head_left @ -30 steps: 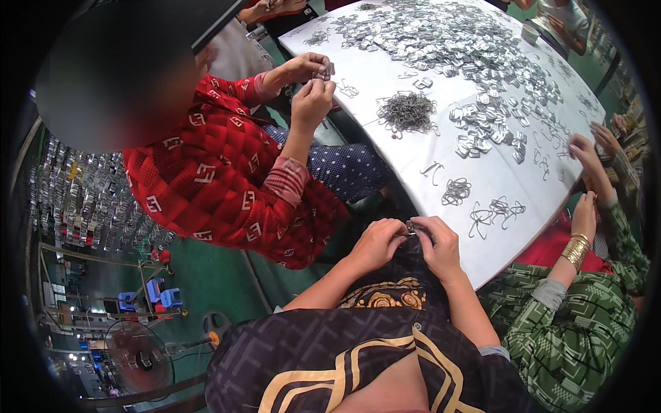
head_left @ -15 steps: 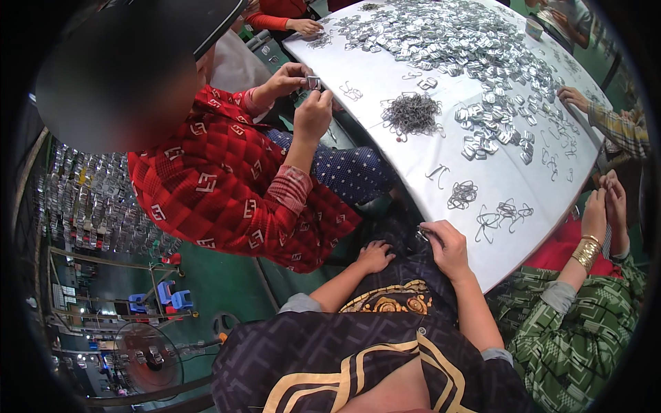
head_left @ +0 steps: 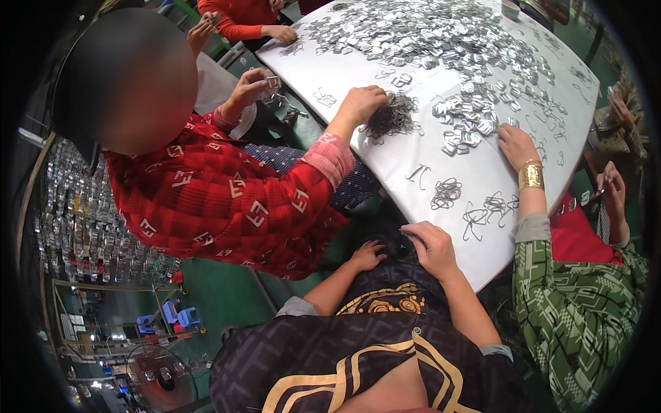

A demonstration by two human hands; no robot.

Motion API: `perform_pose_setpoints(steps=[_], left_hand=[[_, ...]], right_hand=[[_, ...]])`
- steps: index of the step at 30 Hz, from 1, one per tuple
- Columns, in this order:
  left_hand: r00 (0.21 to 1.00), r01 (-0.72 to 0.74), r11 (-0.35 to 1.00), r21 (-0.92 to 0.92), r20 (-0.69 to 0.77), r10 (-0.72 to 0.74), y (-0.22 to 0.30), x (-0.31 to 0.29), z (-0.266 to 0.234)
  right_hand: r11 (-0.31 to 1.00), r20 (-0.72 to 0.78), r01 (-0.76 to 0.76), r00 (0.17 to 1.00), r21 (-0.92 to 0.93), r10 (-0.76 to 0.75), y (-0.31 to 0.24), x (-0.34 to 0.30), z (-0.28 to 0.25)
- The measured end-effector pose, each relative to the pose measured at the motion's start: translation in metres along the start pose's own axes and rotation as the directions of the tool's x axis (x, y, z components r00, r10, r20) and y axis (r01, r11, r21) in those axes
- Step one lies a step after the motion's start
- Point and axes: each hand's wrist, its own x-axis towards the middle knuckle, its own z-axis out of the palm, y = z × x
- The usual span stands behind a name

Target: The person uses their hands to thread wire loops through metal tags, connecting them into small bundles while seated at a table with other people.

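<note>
A small metal piece (head_left: 404, 232) is pinched between the thumb and fingers of the right hand (head_left: 434, 251) in the head view, just outside the near edge of the white table (head_left: 482, 258); its exact shape is too small to tell. The left hand (head_left: 368, 256) lies with fingers spread on the dark lap (head_left: 385, 273), apart from the right, with a gap over the lap between them.

The table's left edge slants down past the right hand to a near corner beside the right forearm. Just inside this edge lie two thin hooks (head_left: 418, 175), a wire cluster (head_left: 446, 193) and some loose wire hooks (head_left: 475, 226), with bare tabletop around them. Farther in, a dark wire heap (head_left: 391, 118) sits near the left edge, a co-worker's hand (head_left: 365, 104) on it; a red jacket (head_left: 227, 206) closes off the left side. On the right, a braceleted hand (head_left: 518, 146) reaches the flat metal buckles (head_left: 465, 113), its green sleeve (head_left: 533, 261) lining the table's right edge.
</note>
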Motion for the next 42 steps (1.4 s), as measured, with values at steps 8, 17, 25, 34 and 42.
perform_pose_setpoints(steps=[8, 17, 25, 34, 42], left_hand=[[1.000, 0.008, 1.000, 0.022, 0.011, -0.008, -0.001, 0.003, 0.002], [1.000, 0.016, 1.000, 0.014, 0.001, -0.016, -0.001, 0.003, 0.002], [1.000, 0.009, 1.000, -0.003, -0.013, -0.009, 0.006, -0.006, -0.006], [0.996, -0.026, 0.994, -0.103, -0.091, 0.016, 0.019, -0.015, -0.024], [0.960, -0.123, 0.971, -0.204, -0.274, 0.064, 0.099, -0.061, -0.152]], right_hand=[[1.000, 0.016, 0.008, 1.000, -0.025, -0.007, 0.003, -0.003, -0.001], [1.000, -0.004, 0.015, 1.000, -0.019, -0.015, 0.004, -0.002, 0.000], [1.000, -0.005, 0.013, 1.000, -0.022, -0.013, 0.001, -0.002, -0.001], [0.999, -0.006, 0.006, 1.000, -0.033, -0.006, 0.003, -0.002, -0.001], [0.999, 0.011, 0.008, 1.000, -0.044, -0.008, 0.002, 0.001, -0.004]])
